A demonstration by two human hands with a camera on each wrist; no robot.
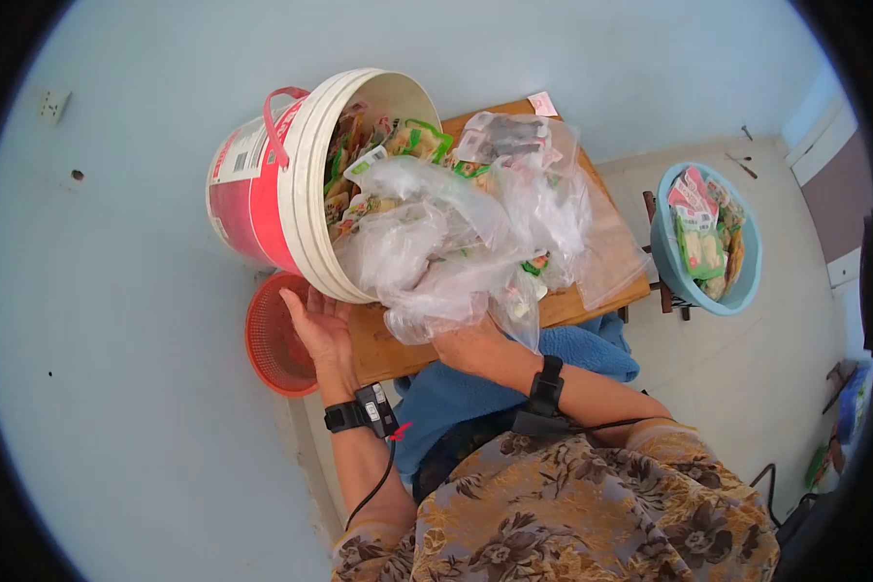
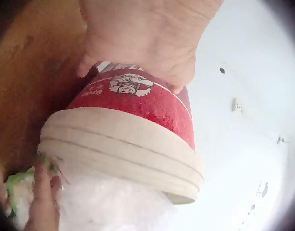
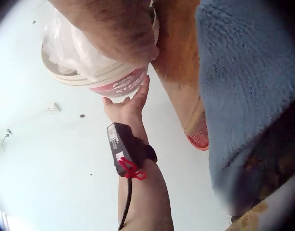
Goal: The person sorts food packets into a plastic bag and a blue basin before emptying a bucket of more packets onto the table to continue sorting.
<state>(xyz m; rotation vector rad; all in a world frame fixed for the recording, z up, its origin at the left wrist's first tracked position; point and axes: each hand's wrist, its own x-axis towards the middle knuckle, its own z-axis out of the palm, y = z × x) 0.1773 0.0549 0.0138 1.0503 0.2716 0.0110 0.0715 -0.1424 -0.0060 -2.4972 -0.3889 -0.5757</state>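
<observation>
A red and white bucket [image 1: 252,184] lies tipped on its side on the wooden table [image 1: 378,349], its mouth full of small food packets [image 1: 420,142] and clear plastic bags [image 1: 407,242]. My left hand [image 1: 322,330], fingers spread and extended, is against the bucket's underside; the left wrist view shows the hand [image 2: 142,38] over its red wall [image 2: 133,98]. At the heap's near edge is my right hand [image 1: 475,344], its fingers hidden under the bags in the head view. In the left wrist view, those fingers [image 2: 44,197] are beside a green-edged packet [image 2: 20,190].
A red perforated basket [image 1: 279,354] stands below the bucket at the left. Right of the table, a blue basin [image 1: 664,242] holds several packets. Blue cloth [image 1: 592,344] lies across the lap, against the table's front edge. The wall [image 1: 145,291] runs behind and left.
</observation>
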